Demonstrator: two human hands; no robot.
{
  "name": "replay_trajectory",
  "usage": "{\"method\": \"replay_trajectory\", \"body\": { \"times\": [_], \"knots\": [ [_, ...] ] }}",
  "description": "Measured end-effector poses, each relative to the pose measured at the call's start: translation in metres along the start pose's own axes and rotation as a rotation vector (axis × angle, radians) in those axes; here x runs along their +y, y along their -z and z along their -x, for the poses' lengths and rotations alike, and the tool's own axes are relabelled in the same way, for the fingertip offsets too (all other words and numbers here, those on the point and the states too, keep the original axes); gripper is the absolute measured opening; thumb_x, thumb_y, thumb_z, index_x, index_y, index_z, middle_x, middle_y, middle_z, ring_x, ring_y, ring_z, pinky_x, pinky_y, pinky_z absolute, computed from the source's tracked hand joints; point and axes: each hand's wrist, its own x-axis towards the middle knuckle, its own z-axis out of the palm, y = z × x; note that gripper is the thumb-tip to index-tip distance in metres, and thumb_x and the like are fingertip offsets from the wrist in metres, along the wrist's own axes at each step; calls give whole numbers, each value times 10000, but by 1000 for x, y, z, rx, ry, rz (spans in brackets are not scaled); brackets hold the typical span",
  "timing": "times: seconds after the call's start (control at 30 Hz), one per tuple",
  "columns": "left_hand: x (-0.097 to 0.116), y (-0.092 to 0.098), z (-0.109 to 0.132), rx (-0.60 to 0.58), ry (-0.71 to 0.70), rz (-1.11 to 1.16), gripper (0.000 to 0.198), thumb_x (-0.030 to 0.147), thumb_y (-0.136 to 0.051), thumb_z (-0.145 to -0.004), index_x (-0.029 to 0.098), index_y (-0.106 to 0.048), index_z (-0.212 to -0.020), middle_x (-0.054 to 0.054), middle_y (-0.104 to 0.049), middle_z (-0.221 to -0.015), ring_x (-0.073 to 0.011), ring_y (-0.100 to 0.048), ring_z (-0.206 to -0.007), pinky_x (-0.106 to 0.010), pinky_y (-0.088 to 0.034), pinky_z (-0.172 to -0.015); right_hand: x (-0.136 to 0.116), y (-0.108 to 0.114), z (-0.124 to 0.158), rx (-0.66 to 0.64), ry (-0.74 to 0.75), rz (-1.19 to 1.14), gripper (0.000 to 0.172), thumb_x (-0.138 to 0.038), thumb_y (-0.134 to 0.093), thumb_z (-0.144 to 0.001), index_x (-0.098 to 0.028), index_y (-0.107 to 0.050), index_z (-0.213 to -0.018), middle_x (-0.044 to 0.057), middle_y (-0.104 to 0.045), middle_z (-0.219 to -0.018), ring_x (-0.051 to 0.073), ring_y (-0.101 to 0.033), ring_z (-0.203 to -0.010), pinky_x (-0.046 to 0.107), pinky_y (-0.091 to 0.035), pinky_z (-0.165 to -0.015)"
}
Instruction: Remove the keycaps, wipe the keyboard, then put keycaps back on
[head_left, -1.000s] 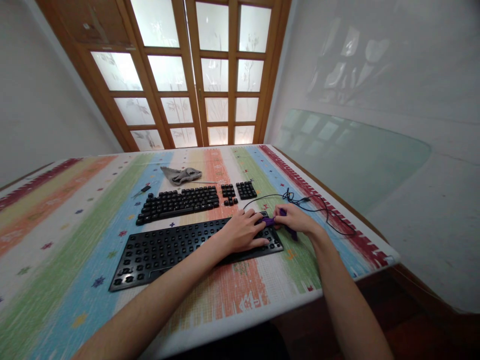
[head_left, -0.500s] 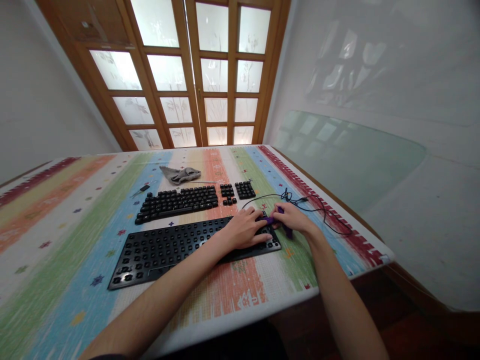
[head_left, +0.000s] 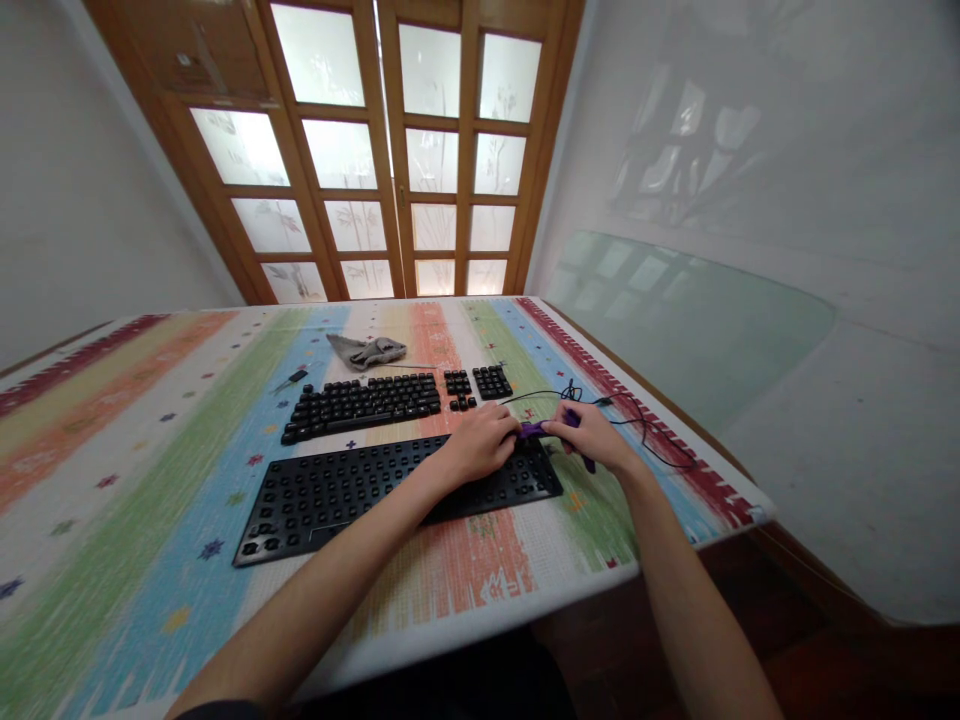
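A black keyboard (head_left: 337, 490), its keycaps off and its switches bare, lies at a slant in front of me. Over its upper right part is my left hand (head_left: 481, 440), fingers curled in at the left end of a narrow purple thing (head_left: 532, 430). My right hand (head_left: 591, 434), just past the keyboard's right end, is closed around the same purple thing, and one end sticks out below the fist. Whether it is a cloth or a tool I cannot make out. Both hands' fingertips are partly hidden.
Behind the keyboard, black keycaps (head_left: 364, 402) stand in keyboard order, with smaller groups (head_left: 492, 381) to the right. A grey cloth (head_left: 367, 352) and a small dark tool (head_left: 294, 378) lie farther back. A black cable (head_left: 646, 425) coils at the right, near the table edge.
My left hand has drawn its spread fingers in and turned toward the purple thing. My right hand has shifted slightly right, and more of the purple thing shows between the hands.
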Motion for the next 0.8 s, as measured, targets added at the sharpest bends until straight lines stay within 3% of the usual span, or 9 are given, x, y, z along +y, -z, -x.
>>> {"method": "replay_trajectory", "body": {
  "times": [0.17, 0.3, 0.4, 0.47, 0.53, 0.8],
  "knots": [
    [-15, 35, 36, 83, 24, 33, 220, 146, -498, -929, 143, -658, -1081, -93, -635, -988, -220, -562, -968, -359, -475, -891, -25, -18, 4, -114, 88, -23, 331, -476, -679, -758, -197, -501, -742, -53, -533, -577, 100, -499, -435, 218, -385, -437],
    [-30, 63, 77, 106, 81, 20, 229, 159, -486, -937, 160, -660, -1087, -87, -638, -977, -223, -550, -948, -368, -476, -867, -49, -49, -1, -284, 200, -78, 274, -452, -635, -820, -196, -577, -897, -4, -630, -807, 89, -520, -494, 207, -411, -436],
    [-43, 81, 111, 132, 138, 6, 212, 195, -481, -942, 182, -682, -1009, -71, -646, -941, -218, -550, -918, -363, -468, -839, -70, -77, -9, -351, 334, -20, 172, -334, -623, -856, -200, -631, -963, 9, -655, -867, 108, -576, -617, 217, -460, -551],
    [-51, 93, 135, 171, 199, -5, 214, 231, -481, -942, 190, -685, -992, -66, -653, -939, -217, -553, -915, -364, -461, -837, -85, -97, -14, -340, 444, 46, 95, -212, -638, -843, -185, -656, -932, 21, -677, -871, 138, -622, -768, 253, -480, -709],
    [-58, 103, 160, 201, 267, -15, 227, 273, -479, -939, 197, -687, -987, -61, -662, -932, -215, -561, -899, -357, -463, -821, -99, -118, -18, -357, 524, 93, 111, -143, -630, -843, -179, -670, -941, 30, -698, -900, 150, -631, -830, 275, -466, -777],
    [-77, 127, 248, 297, 614, -77, 313, 454, -505, -867, 197, -660, -957, -54, -673, -869, -209, -606, -768, -344, -498, -765, -145, -198, -26, -426, 688, 250, 133, -153, -645, -849, -153, -686, -975, 71, -718, -941, 178, -631, -850, 268, -429, -749]
  ]
}}
